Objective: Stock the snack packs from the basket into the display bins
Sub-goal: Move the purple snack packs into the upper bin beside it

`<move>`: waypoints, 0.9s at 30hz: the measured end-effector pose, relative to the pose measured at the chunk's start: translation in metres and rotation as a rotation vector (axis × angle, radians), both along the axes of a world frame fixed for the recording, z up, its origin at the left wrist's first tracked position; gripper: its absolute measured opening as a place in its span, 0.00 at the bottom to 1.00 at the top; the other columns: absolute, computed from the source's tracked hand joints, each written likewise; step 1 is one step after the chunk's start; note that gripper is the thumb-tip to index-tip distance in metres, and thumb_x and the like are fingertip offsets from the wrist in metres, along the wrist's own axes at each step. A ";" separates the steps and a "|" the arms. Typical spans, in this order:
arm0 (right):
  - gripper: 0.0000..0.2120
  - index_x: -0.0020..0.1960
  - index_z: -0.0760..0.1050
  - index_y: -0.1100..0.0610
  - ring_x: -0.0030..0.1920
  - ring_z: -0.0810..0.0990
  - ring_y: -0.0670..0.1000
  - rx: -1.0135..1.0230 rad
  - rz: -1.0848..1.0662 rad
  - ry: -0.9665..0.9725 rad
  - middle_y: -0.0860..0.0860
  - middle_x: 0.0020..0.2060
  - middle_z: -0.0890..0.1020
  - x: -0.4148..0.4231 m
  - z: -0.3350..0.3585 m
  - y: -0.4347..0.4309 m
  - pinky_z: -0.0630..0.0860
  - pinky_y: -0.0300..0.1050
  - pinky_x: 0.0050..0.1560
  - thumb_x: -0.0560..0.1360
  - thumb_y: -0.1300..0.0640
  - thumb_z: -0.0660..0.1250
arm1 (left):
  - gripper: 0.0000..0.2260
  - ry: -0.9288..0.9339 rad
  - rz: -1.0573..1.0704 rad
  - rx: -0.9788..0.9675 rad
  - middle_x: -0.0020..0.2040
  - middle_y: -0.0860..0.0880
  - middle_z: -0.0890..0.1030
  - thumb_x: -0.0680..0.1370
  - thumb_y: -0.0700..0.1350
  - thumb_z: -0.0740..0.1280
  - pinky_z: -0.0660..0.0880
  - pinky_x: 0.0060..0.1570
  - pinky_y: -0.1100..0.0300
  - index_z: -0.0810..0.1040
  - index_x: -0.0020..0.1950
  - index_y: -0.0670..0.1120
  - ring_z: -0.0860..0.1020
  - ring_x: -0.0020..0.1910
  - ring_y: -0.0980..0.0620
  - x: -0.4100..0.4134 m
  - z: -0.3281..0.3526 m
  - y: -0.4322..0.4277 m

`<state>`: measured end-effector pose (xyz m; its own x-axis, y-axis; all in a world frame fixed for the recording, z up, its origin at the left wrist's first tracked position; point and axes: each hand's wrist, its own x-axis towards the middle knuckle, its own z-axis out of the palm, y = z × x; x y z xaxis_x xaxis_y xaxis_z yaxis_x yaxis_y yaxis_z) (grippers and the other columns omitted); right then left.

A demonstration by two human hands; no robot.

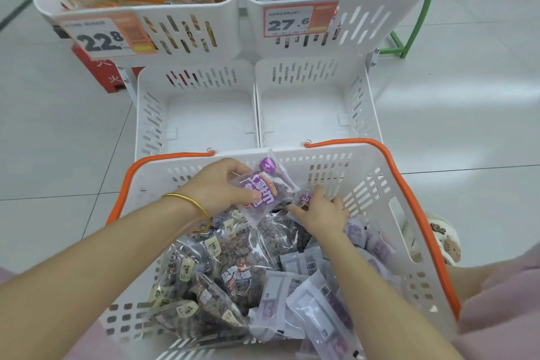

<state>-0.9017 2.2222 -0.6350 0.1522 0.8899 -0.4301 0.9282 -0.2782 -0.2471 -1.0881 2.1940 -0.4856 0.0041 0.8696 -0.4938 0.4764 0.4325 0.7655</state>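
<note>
Your left hand (217, 184) holds one purple snack pack (263, 187) above the far end of the basket (409, 184), fingers pinching its left edge with the thumb on the printed face. Your right hand (321, 212) rests just beside it on another purple pack (306, 195); its fingers are curled down into the pile, but whether they have closed on that pack cannot be told. The remaining packs (248, 272) lie loose in the basket (dark ones left, pale purple ones right). Expect each pack to be light, soft and crinkly, with a slick film surface. Grip at a sealed edge or corner, not the filled middle, to avoid crushing the contents. The two lower display bins (198, 126) sit empty directly beyond the basket.
</note>
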 end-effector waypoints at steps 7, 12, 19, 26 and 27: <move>0.32 0.68 0.62 0.55 0.66 0.67 0.58 0.014 0.052 0.062 0.56 0.63 0.72 -0.004 0.013 -0.001 0.68 0.55 0.63 0.71 0.45 0.69 | 0.16 -0.099 0.081 -0.033 0.50 0.40 0.82 0.69 0.37 0.75 0.76 0.52 0.38 0.76 0.55 0.44 0.81 0.48 0.37 -0.008 0.012 -0.003; 0.43 0.75 0.54 0.59 0.65 0.69 0.56 0.137 -0.051 0.612 0.56 0.68 0.67 -0.007 0.025 -0.016 0.70 0.47 0.60 0.68 0.63 0.75 | 0.12 -0.214 0.169 -0.070 0.48 0.34 0.81 0.72 0.36 0.71 0.74 0.55 0.37 0.73 0.52 0.39 0.80 0.43 0.40 -0.015 0.016 -0.004; 0.10 0.54 0.75 0.63 0.35 0.83 0.48 0.121 -0.288 1.359 0.56 0.41 0.83 0.026 0.120 -0.010 0.76 0.37 0.30 0.73 0.65 0.68 | 0.03 -0.192 0.190 0.077 0.50 0.40 0.79 0.76 0.42 0.68 0.81 0.33 0.56 0.75 0.47 0.49 0.79 0.38 0.48 -0.012 0.027 0.000; 0.19 0.59 0.74 0.58 0.46 0.84 0.54 0.116 -0.113 1.499 0.55 0.49 0.84 -0.009 0.157 -0.024 0.81 0.48 0.44 0.71 0.52 0.66 | 0.12 -0.224 0.195 0.147 0.42 0.45 0.79 0.76 0.47 0.69 0.78 0.27 0.60 0.73 0.55 0.42 0.79 0.31 0.54 0.008 0.037 0.001; 0.19 0.62 0.73 0.56 0.50 0.83 0.55 0.109 -0.113 1.511 0.55 0.53 0.83 -0.011 0.155 -0.026 0.80 0.52 0.50 0.73 0.51 0.65 | 0.13 -0.254 0.236 0.144 0.42 0.44 0.79 0.76 0.48 0.68 0.78 0.26 0.60 0.72 0.54 0.41 0.79 0.30 0.54 0.011 0.038 0.001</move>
